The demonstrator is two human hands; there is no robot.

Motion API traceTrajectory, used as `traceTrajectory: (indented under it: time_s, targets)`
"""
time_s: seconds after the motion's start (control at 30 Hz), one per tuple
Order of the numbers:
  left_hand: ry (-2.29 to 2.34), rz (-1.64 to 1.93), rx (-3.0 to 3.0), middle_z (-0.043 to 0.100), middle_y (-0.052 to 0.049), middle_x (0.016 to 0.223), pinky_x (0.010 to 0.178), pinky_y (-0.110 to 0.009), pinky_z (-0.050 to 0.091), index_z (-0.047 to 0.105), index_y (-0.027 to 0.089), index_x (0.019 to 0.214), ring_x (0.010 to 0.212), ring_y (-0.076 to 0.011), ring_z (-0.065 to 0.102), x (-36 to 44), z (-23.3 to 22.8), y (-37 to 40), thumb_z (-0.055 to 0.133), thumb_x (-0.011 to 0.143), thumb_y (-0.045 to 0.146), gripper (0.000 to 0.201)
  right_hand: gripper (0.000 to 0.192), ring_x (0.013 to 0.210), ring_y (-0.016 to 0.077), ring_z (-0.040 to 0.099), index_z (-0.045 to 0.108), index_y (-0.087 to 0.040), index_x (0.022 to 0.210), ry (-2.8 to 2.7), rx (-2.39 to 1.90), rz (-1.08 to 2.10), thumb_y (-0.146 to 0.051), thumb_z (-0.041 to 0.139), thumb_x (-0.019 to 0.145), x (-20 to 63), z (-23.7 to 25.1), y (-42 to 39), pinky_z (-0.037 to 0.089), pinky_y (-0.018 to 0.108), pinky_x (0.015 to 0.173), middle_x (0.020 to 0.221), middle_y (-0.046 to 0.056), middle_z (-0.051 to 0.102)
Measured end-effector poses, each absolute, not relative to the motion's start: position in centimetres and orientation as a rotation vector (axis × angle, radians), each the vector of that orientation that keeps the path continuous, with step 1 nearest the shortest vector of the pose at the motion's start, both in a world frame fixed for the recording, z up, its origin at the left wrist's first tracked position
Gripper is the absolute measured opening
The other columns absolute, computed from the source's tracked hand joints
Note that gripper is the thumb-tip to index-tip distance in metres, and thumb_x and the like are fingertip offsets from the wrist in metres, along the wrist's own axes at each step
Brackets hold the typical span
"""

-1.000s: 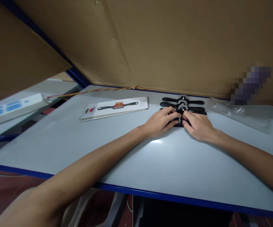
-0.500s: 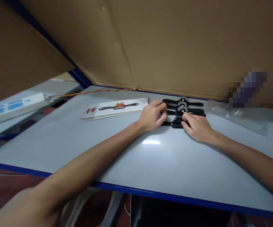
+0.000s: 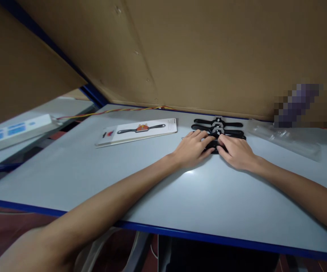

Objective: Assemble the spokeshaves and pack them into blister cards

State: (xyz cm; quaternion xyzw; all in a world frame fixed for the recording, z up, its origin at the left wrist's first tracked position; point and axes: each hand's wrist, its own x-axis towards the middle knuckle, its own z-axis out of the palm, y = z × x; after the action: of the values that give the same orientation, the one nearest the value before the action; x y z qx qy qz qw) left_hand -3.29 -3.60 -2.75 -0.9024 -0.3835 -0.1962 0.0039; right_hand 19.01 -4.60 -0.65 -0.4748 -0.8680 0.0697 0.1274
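Note:
Three black two-handled tools lie in a row at the far side of the grey table (image 3: 157, 189). My left hand (image 3: 193, 148) and my right hand (image 3: 234, 151) both rest on the nearest black tool (image 3: 213, 146), fingers laid over its middle and handles. Behind it lie the second black tool (image 3: 222, 132) and the farthest one (image 3: 218, 122), untouched. A white printed card (image 3: 137, 130) showing the same kind of tool lies flat to the left of my left hand.
A clear plastic bag (image 3: 286, 139) lies at the right rear. Brown cardboard walls (image 3: 197, 53) close the back and left. A twisted red-yellow wire (image 3: 118, 110) runs along the back edge. A white-blue box (image 3: 13, 130) sits on a neighbouring surface at left.
My left hand, which had drawn back to the tool's left end, has returned over the middle of the nearest tool beside my right hand. The view shifted slightly.

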Motion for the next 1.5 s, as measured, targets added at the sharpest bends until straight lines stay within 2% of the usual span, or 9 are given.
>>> traceTrajectory:
  time_s: [0.23, 0.4, 0.5, 0.67, 0.93, 1.0, 1.13, 1.33, 1.5]
  targets:
    - [-1.323, -0.98, -3.02, 0.073, -0.008, 0.098, 0.086, -0.039, 0.052, 0.068, 0.018, 0.106, 0.091, -0.0235, 0.061, -3.5, -2.7, -2.5, 0.059, 0.102, 0.042, 0.026, 0.016, 0.078, 0.0241, 0.061, 0.053, -0.022, 0.106, -2.506, -1.389, 0.218, -0.034, 0.044, 0.098, 19.2, -0.8, -4.5, 0.03, 0.035, 0.067, 0.096, 0.009, 0.074]
    - [-1.702, -1.334, -2.839, 0.069, -0.005, 0.083, 0.069, -0.03, 0.047, 0.066, 0.017, 0.093, 0.075, -0.0178, 0.06, -7.8, -0.1, 0.0, 0.056, 0.097, 0.051, 0.036, 0.016, 0.078, 0.024, 0.06, 0.052, -0.023, 0.107, -2.488, -1.377, 0.197, -0.032, 0.046, 0.095, 19.4, -0.9, -4.5, 0.032, 0.035, 0.067, 0.094, 0.008, 0.072]
    - [-1.862, -0.934, -3.11, 0.06, -0.001, 0.067, 0.059, -0.027, 0.04, 0.064, 0.017, 0.077, 0.062, -0.0145, 0.053, -12.1, 2.1, 1.1, 0.064, 0.088, 0.053, 0.037, 0.012, 0.079, 0.0242, 0.059, 0.052, -0.023, 0.102, -2.496, -1.349, 0.146, -0.03, 0.045, 0.094, 19.4, -1.1, -4.5, 0.033, 0.035, 0.07, 0.09, 0.007, 0.07]
    - [-2.008, -0.291, -3.246, 0.063, 0.0, 0.066, 0.062, -0.026, 0.043, 0.067, 0.019, 0.073, 0.064, -0.0155, 0.059, -15.0, 3.8, 0.6, 0.067, 0.083, 0.056, 0.039, 0.006, 0.081, 0.0256, 0.056, 0.053, -0.024, 0.095, -2.487, -1.272, 0.048, -0.027, 0.048, 0.093, 19.2, -1.7, -4.3, 0.036, 0.038, 0.075, 0.087, 0.007, 0.069]
    - [-1.822, -0.403, -2.944, 0.077, -0.007, 0.097, 0.075, -0.029, 0.045, 0.076, 0.018, 0.093, 0.083, -0.0196, 0.064, -13.7, 3.6, 0.1, 0.054, 0.089, 0.056, 0.044, 0.017, 0.1, 0.0303, 0.06, 0.062, -0.019, 0.108, -2.389, -1.036, -0.136, -0.022, 0.052, 0.094, 19.5, -2.5, -4.2, 0.047, 0.044, 0.085, 0.121, 0.017, 0.062]
    - [-1.836, -0.298, -2.962, 0.074, -0.006, 0.092, 0.074, -0.03, 0.045, 0.076, 0.019, 0.089, 0.081, -0.02, 0.063, -14.5, 3.8, 0.3, 0.053, 0.089, 0.057, 0.044, 0.019, 0.099, 0.0293, 0.062, 0.063, -0.018, 0.111, -2.413, -0.965, -0.107, -0.02, 0.051, 0.096, 19.6, -2.5, -4.1, 0.049, 0.043, 0.085, 0.123, 0.017, 0.063]
    - [-1.951, 0.066, -2.866, 0.065, -0.004, 0.075, 0.071, -0.032, 0.044, 0.076, 0.019, 0.08, 0.071, -0.0204, 0.059, -16.4, 3.7, 0.9, 0.053, 0.089, 0.059, 0.047, 0.02, 0.094, 0.0265, 0.064, 0.064, -0.017, 0.112, -2.47, -0.907, -0.069, -0.019, 0.051, 0.097, 19.6, -2.5, -4.0, 0.049, 0.04, 0.083, 0.115, 0.015, 0.067]
    - [-1.655, -0.375, -2.505, 0.07, -0.013, 0.1, 0.084, -0.037, 0.05, 0.08, 0.017, 0.089, 0.094, -0.0269, 0.065, -16.3, 2.3, 1.6, 0.046, 0.096, 0.059, 0.054, 0.014, 0.078, 0.0236, 0.06, 0.065, -0.019, 0.098, -2.38, -0.864, -0.317, -0.019, 0.051, 0.097, 19.5, -2.4, -4.4, 0.035, 0.042, 0.078, 0.086, 0.007, 0.071]
    - [-1.267, -0.508, -2.547, 0.071, -0.014, 0.101, 0.087, -0.039, 0.052, 0.079, 0.016, 0.102, 0.096, -0.0266, 0.064, -12.7, 0.6, 0.5, 0.036, 0.107, 0.044, 0.052, 0.016, 0.052, 0.0143, 0.042, 0.061, -0.022, 0.089, -2.287, -0.718, -0.255, -0.013, 0.05, 0.096, 19.7, -2.9, -4.3, 0.034, 0.039, 0.075, 0.056, -0.007, 0.053]
